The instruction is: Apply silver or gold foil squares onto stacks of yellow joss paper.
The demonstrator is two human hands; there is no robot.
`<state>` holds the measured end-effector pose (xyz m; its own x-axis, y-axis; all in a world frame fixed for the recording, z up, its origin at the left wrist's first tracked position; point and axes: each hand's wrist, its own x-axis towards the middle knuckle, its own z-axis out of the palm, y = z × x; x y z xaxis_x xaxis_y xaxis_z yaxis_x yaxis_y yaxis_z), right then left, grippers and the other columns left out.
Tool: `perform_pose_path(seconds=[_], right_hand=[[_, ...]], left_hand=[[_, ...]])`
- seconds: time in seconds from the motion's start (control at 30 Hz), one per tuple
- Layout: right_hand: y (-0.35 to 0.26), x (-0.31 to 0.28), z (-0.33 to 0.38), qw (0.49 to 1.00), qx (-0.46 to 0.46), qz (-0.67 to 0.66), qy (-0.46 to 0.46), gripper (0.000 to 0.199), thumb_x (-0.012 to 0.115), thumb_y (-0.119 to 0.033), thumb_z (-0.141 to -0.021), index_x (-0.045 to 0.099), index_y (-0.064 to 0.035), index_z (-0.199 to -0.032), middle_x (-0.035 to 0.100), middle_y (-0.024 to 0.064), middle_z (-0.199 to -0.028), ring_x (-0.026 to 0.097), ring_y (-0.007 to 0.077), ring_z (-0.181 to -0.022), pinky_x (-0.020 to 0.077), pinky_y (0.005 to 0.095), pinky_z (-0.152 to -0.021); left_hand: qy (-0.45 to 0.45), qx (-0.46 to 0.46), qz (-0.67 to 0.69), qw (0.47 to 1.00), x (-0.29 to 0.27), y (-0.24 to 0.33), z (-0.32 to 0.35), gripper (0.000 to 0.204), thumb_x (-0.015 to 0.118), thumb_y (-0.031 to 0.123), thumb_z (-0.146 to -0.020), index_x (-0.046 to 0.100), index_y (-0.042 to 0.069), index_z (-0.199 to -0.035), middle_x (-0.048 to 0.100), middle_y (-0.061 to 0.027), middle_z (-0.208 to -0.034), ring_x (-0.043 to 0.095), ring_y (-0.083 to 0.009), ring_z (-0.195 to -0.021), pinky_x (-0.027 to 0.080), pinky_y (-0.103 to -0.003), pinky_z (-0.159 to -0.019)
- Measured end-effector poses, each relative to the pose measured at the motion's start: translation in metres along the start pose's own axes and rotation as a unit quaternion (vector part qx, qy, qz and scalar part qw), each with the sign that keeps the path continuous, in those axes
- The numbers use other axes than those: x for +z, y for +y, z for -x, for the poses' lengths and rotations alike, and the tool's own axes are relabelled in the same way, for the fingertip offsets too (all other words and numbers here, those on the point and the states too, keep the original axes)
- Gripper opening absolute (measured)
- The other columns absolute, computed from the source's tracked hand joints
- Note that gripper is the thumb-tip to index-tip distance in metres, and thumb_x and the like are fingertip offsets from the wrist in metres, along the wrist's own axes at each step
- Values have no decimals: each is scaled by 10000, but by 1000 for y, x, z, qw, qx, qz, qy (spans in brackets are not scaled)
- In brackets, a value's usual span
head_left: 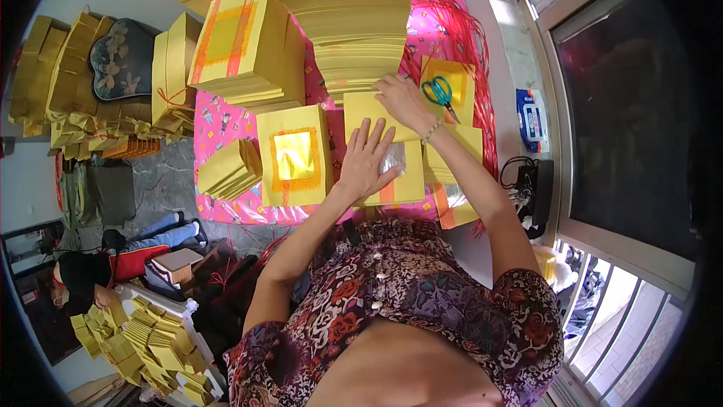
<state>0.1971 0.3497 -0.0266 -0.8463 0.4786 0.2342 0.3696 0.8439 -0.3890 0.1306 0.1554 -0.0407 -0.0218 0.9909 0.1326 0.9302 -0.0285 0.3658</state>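
My left hand (365, 164) lies flat with fingers apart on yellow paper (407, 181) bearing a silver square and an orange stripe. Just beyond, my right hand (405, 106) rests its stretched fingers on a plain yellow sheet (361, 109) that overlaps that paper. A tall stack of yellow paper (354, 23) rises behind it. Teal-handled scissors (438, 91) lie on a gold-squared yellow paper to the right of my right hand. Left of my left hand sits a yellow stack (324, 181) topped by a gold square with an orange border.
A pink patterned cover (226, 117) spreads over the table, with red strings (467, 30) along its right side. More yellow bundles (245, 45) stand at the back left. A blue-and-white packet (532, 121) lies beside the window. Another person (90, 279) is at lower left, near yellow paper piles.
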Motion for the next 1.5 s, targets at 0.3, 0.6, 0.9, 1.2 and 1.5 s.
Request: perform_pose_path(seconds=[0.3, 0.6, 0.9, 1.2, 1.5], right_hand=[[-43, -32, 80, 990, 115, -78, -29, 151, 615, -185, -916, 547, -57, -960, 605, 131, -895, 621, 349, -851, 510, 461, -740], [-26, -8, 102, 994, 67, -89, 15, 129, 591, -154, -933, 517, -49, -932, 576, 152, -863, 600, 358, -852, 498, 462, -738], [-28, -7, 104, 994, 52, -93, 25, 143, 626, -130, -911, 514, -47, -946, 567, 137, -858, 591, 345, -840, 490, 447, -742], [-20, -8, 102, 989, 19, -140, 50, 206, 664, -173, -892, 555, -44, -1008, 574, 129, -880, 599, 344, -840, 499, 443, -746], [-10, -14, 95, 990, -135, -7, 30, 257, 712, -206, -832, 619, -69, -1029, 553, 99, -883, 613, 272, -832, 500, 399, -728]], left_hand=[[-19, -3, -11, 1000, 1, -4, 3, 881, 591, 596, -858, 329, 97, -1535, 279, -190, -1589, 199, -446, -1471, 191, -558, -1186], [-18, 11, 13, 1000, -4, -5, 3, 876, 601, 577, -864, 332, 76, -1531, 274, -206, -1589, 206, -442, -1474, 195, -552, -1187], [-6, -9, 17, 1000, -7, -21, 16, 905, 625, 579, -857, 323, 56, -1532, 250, -233, -1593, 179, -418, -1493, 182, -524, -1202], [-13, -9, 35, 999, -10, -25, 15, 854, 596, 564, -893, 335, 50, -1525, 252, -250, -1586, 183, -435, -1485, 177, -524, -1205], [50, 24, 57, 997, -34, -42, -2, 564, 679, 367, -866, 568, 89, -1344, 560, -155, -1363, 493, -329, -1263, 345, -463, -1054]])
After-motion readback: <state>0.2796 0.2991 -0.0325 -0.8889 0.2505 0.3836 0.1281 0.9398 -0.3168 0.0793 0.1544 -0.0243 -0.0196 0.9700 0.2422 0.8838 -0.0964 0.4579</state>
